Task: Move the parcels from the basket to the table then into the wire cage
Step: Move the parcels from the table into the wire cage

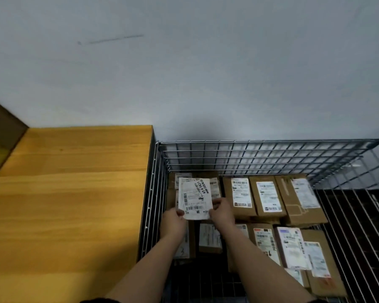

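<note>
Over the wire cage [271, 149], already lined with labelled cardboard parcels [269, 200], a white flat parcel [194, 197] is hanging, long axis running twelve to six o'clock, its near corners being pinched by the left hand [173, 221] and right hand [222, 213], equally close.

Table [74, 193]: yellow wood, smooth, faint sheen.
Wire cage [271, 154]: bare grey metal rods, shiny.
Held parcel [195, 197]: white, smooth, paper label.
Boxes [239, 197] at 3 o'clock of it: matt brown cardboard, white paper labels.
Wall [184, 62]: matt pale paint.
</note>
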Demonstrator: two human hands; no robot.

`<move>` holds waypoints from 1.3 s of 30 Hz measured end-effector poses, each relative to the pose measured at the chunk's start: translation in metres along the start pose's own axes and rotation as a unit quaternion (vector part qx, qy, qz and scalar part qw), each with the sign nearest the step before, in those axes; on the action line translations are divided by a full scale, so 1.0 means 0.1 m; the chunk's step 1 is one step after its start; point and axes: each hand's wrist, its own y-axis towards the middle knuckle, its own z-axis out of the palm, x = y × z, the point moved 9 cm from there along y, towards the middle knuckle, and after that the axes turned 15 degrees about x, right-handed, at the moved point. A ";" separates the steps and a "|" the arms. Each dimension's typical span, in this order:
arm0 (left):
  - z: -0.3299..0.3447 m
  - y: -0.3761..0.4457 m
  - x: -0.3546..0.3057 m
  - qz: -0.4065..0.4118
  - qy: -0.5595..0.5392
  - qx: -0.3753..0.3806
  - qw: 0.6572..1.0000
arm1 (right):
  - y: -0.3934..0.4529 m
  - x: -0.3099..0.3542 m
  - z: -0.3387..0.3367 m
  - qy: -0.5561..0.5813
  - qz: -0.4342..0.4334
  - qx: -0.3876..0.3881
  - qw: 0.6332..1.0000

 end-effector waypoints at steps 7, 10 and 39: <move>0.15 0.77 0.12 -0.030 -0.001 0.009 1.000 | 0.82 -0.02 0.30 0.013 0.003 0.030 0.999; 0.18 1.00 0.18 -0.044 -0.040 0.022 0.998 | 1.03 -0.03 0.41 0.009 0.012 0.059 0.998; -3.48 -1.49 0.28 0.085 -0.242 -0.232 0.938 | -1.51 3.30 1.65 -0.273 -0.248 0.072 0.927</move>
